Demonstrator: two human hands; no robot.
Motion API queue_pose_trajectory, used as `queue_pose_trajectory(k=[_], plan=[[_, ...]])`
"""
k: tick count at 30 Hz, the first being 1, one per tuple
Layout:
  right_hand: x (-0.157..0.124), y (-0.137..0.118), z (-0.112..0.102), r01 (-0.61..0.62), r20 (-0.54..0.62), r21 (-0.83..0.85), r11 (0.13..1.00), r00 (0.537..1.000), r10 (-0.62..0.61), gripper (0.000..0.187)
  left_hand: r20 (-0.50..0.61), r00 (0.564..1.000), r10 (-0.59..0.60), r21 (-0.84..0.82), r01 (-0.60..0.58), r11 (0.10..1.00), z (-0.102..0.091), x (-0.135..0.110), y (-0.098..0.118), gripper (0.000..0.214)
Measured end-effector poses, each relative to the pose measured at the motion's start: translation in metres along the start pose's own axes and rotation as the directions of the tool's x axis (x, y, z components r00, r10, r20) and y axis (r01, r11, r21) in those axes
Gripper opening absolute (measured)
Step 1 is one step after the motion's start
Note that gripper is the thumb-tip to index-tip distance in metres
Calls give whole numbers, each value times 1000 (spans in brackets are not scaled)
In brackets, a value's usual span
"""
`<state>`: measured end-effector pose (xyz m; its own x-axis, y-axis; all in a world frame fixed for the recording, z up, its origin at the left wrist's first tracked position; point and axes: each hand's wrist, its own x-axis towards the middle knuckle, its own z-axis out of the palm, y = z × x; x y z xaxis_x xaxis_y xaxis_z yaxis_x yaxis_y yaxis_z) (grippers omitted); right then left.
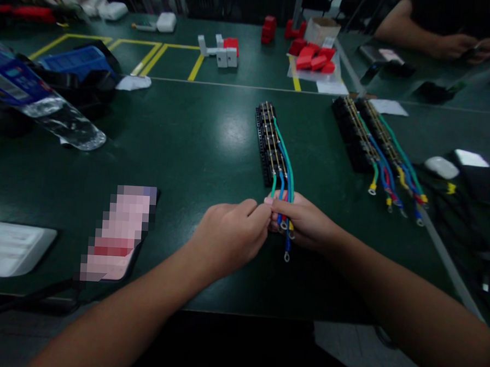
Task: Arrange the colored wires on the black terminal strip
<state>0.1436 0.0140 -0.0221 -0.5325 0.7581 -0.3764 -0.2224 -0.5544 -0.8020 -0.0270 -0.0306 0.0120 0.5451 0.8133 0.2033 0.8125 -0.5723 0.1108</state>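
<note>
On the head view, my left hand [229, 237] and right hand [304, 222] meet mid-desk [189, 148]. The fingers of both are pinched around the coloured wires [288, 177], which trail from the black terminal strip [266, 135] just ahead. 2 more wired strips [366, 132] lie to the right.

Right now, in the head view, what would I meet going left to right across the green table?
A white ribbed flat panel → blurred pink flat rectangle → left hand → right hand, both gripping blue and green ring-tipped wires → black terminal strips with coloured wires → small white oval case.
</note>
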Motion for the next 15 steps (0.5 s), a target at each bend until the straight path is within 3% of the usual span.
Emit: queue_pose_trajectory(k=[8, 15], plan=[[1, 2, -2, 5, 6, 9, 1000, 1000, -5, 25, 47, 998, -49, 37, 48, 998, -4, 1, 6, 29], [-2, -2, 0, 17, 6, 39, 999, 1000, -18, 25, 113, 983, -145, -149, 161, 976, -15, 3, 8, 26]])
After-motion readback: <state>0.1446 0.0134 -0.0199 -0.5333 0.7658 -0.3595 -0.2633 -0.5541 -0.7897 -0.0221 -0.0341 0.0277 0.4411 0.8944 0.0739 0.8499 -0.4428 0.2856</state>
